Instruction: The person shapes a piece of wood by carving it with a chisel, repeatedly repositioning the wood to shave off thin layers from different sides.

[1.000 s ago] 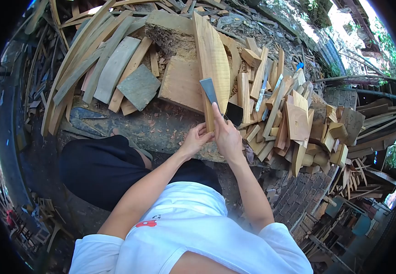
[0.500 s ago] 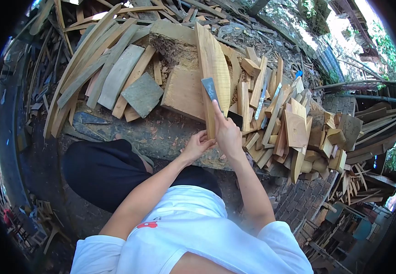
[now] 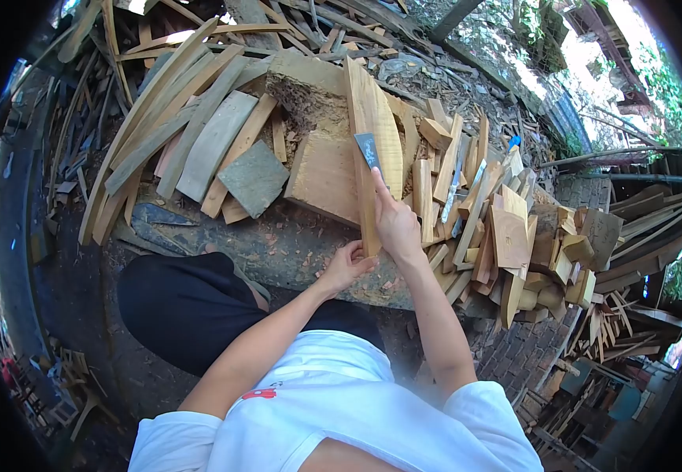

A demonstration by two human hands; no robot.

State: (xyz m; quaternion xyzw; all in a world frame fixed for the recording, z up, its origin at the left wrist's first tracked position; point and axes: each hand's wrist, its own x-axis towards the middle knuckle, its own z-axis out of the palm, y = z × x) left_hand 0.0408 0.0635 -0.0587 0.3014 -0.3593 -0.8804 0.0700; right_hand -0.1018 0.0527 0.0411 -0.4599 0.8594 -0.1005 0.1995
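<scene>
A long wooden board (image 3: 380,130) with one curved edge stands tilted, its upper part leaning at a notched wood block (image 3: 321,177). Low on the board, my left hand (image 3: 346,267) is closed, thumb and fingers pinching its bottom end. My right hand (image 3: 398,224) is closed around a flat steel tool that looks like a wide chisel (image 3: 367,149), the index finger stretched along its blade. The blade lies against the board's narrow face, its broad end pointing away from me. My palm hides the handle.
Left of the block lie curved wooden strips (image 3: 219,141) and a square grey slab (image 3: 254,178). Cut wood pieces (image 3: 510,240) are heaped at the right. Shavings dot the dark work surface (image 3: 270,256) before my knees.
My right hand and the chisel have slid a little farther up the board, away from me. The left hand keeps its pinch on the bottom end. The whole view has shifted slightly.
</scene>
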